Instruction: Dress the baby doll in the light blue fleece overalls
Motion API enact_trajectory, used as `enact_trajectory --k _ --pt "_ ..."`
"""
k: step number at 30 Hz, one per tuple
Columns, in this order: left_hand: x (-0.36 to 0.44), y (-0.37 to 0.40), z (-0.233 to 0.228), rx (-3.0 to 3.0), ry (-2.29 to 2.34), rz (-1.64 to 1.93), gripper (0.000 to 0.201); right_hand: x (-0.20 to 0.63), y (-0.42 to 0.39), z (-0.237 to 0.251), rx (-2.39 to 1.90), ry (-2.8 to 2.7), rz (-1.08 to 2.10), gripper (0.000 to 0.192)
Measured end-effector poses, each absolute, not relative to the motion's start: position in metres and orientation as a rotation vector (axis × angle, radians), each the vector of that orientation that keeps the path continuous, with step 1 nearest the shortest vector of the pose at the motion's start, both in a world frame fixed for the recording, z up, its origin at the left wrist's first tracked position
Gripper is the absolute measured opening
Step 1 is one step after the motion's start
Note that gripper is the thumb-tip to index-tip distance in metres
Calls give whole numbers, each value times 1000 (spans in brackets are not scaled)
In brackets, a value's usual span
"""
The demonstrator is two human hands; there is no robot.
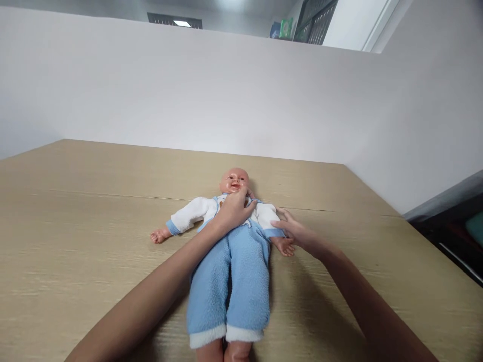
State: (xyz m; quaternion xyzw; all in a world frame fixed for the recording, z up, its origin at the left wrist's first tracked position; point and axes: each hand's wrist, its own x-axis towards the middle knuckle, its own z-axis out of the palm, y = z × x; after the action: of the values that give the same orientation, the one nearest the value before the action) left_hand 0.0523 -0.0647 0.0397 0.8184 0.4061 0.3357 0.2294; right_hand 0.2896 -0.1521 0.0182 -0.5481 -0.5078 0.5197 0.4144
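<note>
since the doll [230,261] lies lengthwise away on the bench [75,226], left hand [234,211] pinches its collar, right hand [294,231] grips its sleeve cuff.

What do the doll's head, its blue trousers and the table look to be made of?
The doll's head looks like smooth, slightly glossy plastic or vinyl, with a sheen on it. The blue trousers seem fleece: fuzzy, matte nap. The table appears to be pale wood-grain laminate, though possibly real wood.
</note>
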Motion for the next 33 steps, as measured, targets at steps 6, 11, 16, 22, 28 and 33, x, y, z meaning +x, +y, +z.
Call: enact_trajectory --k 6,11,16,22,28,33 --pt "52 -66 40 2343 1171 880 14 337 -181 2 -1485 -1264 1132 53" --pt "52 -64 37 2379 1162 876 17 344 -184 -12 -1507 -1412 994 51" --pt "50 -72 45 2606 1314 946 26 355 -184 -14 -1572 -1630 683 46" --pt "19 -88 54 2619 1397 1193 30 344 -192 -6 -1627 -1841 -4 44" --pt "-48 -112 13 2087 1394 1366 30 285 -206 22 -1428 -1768 101 34" --pt "-83 -130 -9 2085 1371 1059 37 244 -191 21 -1268 -1805 673 33"
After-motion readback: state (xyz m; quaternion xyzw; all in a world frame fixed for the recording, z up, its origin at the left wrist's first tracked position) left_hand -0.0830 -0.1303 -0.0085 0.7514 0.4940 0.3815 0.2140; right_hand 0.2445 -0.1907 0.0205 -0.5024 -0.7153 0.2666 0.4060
